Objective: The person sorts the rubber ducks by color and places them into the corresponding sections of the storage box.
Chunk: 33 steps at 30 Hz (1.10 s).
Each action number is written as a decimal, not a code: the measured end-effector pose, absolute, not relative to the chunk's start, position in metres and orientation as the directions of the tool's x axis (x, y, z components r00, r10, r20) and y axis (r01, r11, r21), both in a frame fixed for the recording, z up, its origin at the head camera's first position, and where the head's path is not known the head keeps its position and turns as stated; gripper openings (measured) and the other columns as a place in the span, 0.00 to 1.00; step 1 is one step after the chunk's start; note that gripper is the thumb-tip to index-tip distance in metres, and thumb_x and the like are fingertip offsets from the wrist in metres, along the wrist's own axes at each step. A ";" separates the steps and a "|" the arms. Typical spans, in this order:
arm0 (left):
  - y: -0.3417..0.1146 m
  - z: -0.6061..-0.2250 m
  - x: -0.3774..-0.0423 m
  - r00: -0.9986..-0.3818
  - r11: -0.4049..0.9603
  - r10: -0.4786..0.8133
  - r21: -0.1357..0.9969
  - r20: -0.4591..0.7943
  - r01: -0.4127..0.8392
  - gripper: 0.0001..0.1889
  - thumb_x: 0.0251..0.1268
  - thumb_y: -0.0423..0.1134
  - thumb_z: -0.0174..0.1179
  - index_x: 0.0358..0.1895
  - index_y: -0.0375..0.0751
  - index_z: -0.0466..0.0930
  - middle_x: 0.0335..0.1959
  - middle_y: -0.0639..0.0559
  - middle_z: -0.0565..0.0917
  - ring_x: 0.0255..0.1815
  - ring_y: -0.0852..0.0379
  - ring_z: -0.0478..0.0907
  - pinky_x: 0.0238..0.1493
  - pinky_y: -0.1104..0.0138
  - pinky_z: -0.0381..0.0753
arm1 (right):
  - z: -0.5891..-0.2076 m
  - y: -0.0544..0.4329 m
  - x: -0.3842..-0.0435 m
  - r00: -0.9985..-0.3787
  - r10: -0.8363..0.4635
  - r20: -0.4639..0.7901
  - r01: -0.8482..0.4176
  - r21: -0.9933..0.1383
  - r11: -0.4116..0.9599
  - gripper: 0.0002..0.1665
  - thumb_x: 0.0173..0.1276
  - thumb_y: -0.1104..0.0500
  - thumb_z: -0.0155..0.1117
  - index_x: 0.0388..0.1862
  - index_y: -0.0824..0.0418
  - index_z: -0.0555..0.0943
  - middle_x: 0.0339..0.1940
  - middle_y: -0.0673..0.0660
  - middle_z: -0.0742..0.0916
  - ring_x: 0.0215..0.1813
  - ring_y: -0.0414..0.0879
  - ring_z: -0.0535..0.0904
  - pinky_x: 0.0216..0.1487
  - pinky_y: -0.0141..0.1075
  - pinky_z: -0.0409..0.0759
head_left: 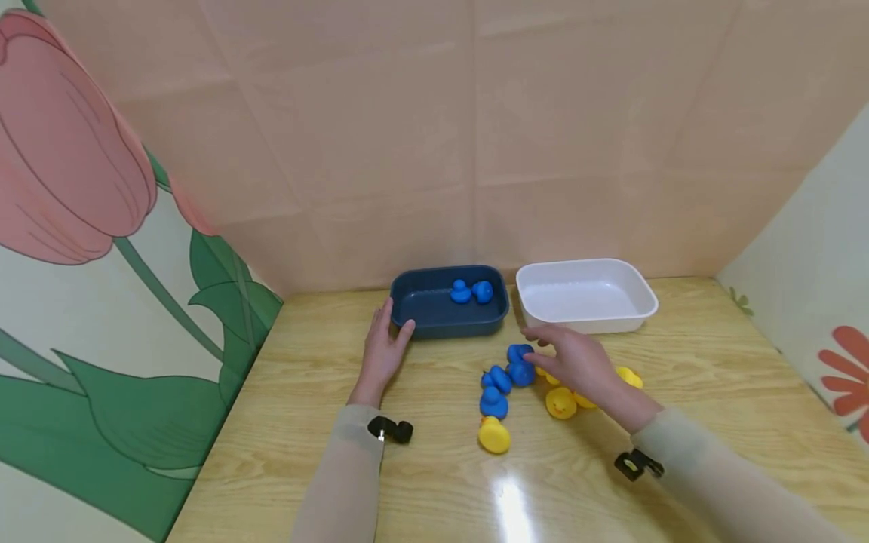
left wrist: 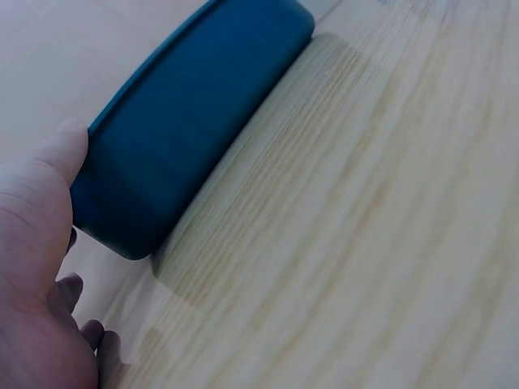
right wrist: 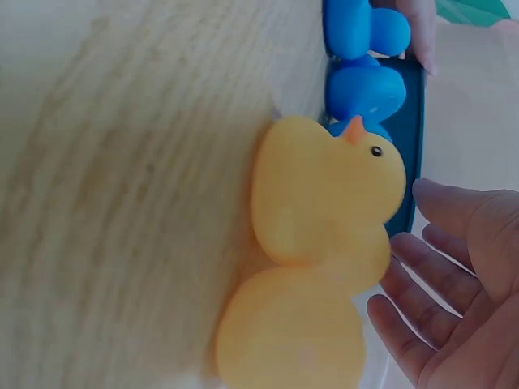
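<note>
Pale wood-grain counter (head_left: pixel 305 467): at its far edge sit a dark-blue rectangular tray (head_left: pixel 448 330) holding two blue toy ducks (head_left: pixel 461 292), and a white rectangular tray (head_left: pixel 587 326). Left hand (head_left: pixel 382 356), fingers extended, touches the dark tray's left end; right hand (head_left: pixel 578 363), wide and empty, hangs just above yellow toy ducks (head_left: pixel 561 403) beside loose blue ducks (head_left: pixel 493 405).

Wood-grain table (head_left: pixel 271 452) across lower half of frame. Dark blue bin (head_left: pixel 451 330) at centre, white bin (head_left: pixel 591 326) right of it. Loose blue ducks (head_left: pixel 493 406) and yellow ducks (head_left: pixel 560 404) lower, right of centre.
</note>
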<state>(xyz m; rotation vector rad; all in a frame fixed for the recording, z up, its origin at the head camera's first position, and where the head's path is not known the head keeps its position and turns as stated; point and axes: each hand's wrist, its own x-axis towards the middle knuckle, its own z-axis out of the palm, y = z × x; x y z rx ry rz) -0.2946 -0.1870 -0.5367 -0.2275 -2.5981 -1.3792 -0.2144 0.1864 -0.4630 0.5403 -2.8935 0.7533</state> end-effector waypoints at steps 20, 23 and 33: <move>-0.187 -0.537 -0.294 -0.973 0.549 0.036 0.809 0.229 0.211 0.45 0.86 0.67 0.54 0.93 0.50 0.49 0.92 0.43 0.53 0.92 0.40 0.42 0.88 0.42 0.46 | -0.478 0.184 -0.220 -0.944 -0.272 0.189 -0.329 -0.448 0.831 0.23 0.77 0.56 0.78 0.67 0.61 0.88 0.56 0.59 0.92 0.54 0.58 0.89 0.54 0.57 0.89; -0.187 -0.537 -0.294 -0.973 0.557 0.037 0.804 0.226 0.208 0.45 0.86 0.67 0.53 0.93 0.50 0.49 0.92 0.42 0.53 0.92 0.39 0.43 0.88 0.41 0.46 | -0.479 0.184 -0.222 -0.943 -0.274 0.191 -0.332 -0.446 0.831 0.22 0.76 0.56 0.78 0.65 0.62 0.89 0.54 0.59 0.92 0.53 0.58 0.89 0.54 0.57 0.88; -0.187 -0.537 -0.294 -0.973 0.556 0.032 0.805 0.227 0.206 0.45 0.86 0.67 0.53 0.93 0.50 0.50 0.92 0.43 0.53 0.92 0.41 0.43 0.88 0.42 0.46 | -0.482 0.185 -0.227 -0.948 -0.262 0.179 -0.316 -0.443 0.839 0.18 0.78 0.55 0.76 0.61 0.60 0.90 0.52 0.58 0.92 0.51 0.56 0.88 0.53 0.57 0.88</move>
